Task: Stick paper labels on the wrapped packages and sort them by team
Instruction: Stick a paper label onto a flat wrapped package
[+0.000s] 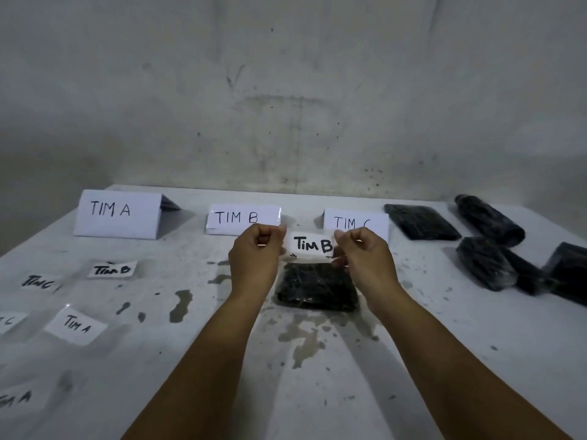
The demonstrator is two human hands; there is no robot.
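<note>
The left hand [255,254] and right hand [360,254] are each pinching an end of the "TIM B" paper label [313,246], stretching it taut between them. The black wrapped package [317,285] is lying just below both hands. Lowering the label level and centred, then smoothing outward, should avoid wrinkles.

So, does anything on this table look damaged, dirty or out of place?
The table has dark blotches, as if stained or worn, mostly around the black package near the hands. The packages at the right lie in a loose, overlapping heap, not sorted. Nothing looks torn or spilled.
</note>
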